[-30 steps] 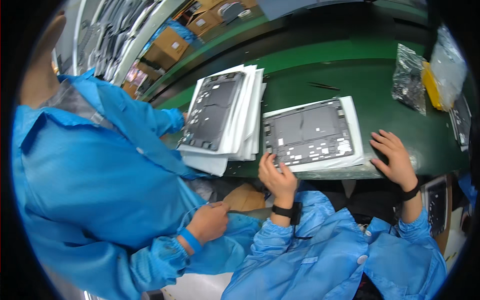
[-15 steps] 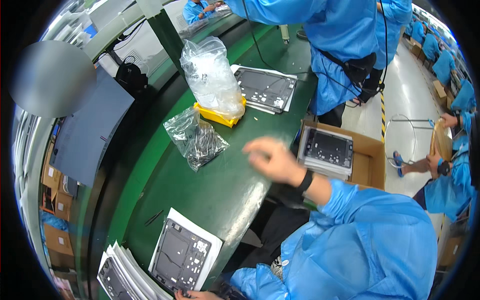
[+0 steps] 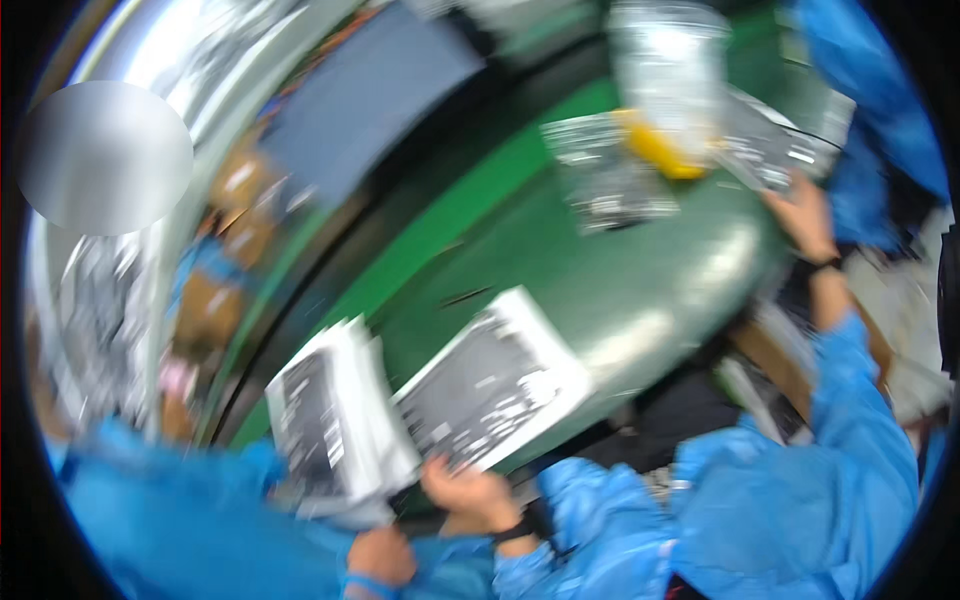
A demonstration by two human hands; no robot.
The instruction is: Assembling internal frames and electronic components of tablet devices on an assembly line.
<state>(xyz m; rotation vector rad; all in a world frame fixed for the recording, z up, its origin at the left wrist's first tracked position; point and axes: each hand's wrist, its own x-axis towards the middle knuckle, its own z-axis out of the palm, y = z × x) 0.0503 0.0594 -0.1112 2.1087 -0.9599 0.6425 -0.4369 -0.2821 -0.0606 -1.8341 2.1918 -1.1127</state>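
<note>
My right hand (image 3: pixel 803 215), a dark band at its wrist, stretches far right to the near edge of a dark flat device panel (image 3: pixel 765 145) lying on white sheets. Its fingers are smeared by motion, so the grip is unclear. At lower centre, my left hand (image 3: pixel 475 495) has its fingers curled at the near edge of a second dark panel (image 3: pixel 480 390). White patches dot this panel, and it lies on a white sheet (image 3: pixel 550 365). Left of it, another dark panel (image 3: pixel 312 415) tops a stack of white sheets (image 3: pixel 365 400).
A clear bag of small parts (image 3: pixel 615 190) rests beside a yellow tray (image 3: pixel 660 150) bearing a bulky clear bag (image 3: pixel 672 60). A thin dark tool (image 3: pixel 466 296) lies on the green table (image 3: pixel 540 260). Another person's hand (image 3: pixel 382 556) is at lower left. A cardboard box (image 3: pixel 770 350) stands by the table.
The view has swung left and blurred, so the table's things sit further right. My right hand has gone from above the table to the far panel. Another person's sleeve and hand have appeared.
</note>
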